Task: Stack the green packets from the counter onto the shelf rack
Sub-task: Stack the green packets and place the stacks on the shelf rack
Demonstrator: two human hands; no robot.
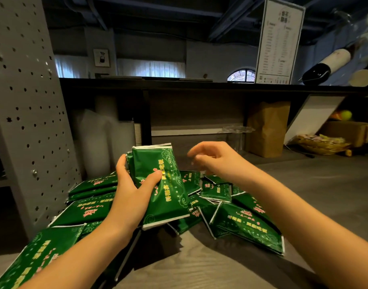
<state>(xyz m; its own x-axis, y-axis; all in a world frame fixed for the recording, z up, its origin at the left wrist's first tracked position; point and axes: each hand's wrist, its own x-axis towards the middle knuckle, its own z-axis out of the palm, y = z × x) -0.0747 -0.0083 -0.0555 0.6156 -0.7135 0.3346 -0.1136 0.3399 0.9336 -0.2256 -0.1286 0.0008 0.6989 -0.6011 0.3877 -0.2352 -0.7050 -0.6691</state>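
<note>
- Closest to you lay one green packet (pixel 33 259), flat on the desk (pixel 199 268) at the lower left
- Your left hand (pixel 129 184) was clamped on a held bundle (pixel 166 184) of what looked like several packets, thumb across the printed face and fingers behind; it was raised above the loose pile (pixel 247 226) on the desk
- Your right hand (pixel 212 158) hovered just beside the bundle's top edge, fingers loosely curled, touching nothing and holding nothing
- By the look of it, the step was gathering and squaring a batch; the free hand's best job was to tap the white sealed edges level, so that the bundle would sit flat on the rack
- The wrapping looked slick and the packets in the pile lay crossed at all angles, so the bundle was likely to fan out if your thumb slackened; it called for a firm pinch near the middle and a batch no thicker than your hand could span
- The perforated upright (pixel 26 101) of the rack stood just left of the pile; only a sliver of shelf showed, so you could not tell how much room it had
- Most packets lay on the desk, so the task seemed far from done
</note>
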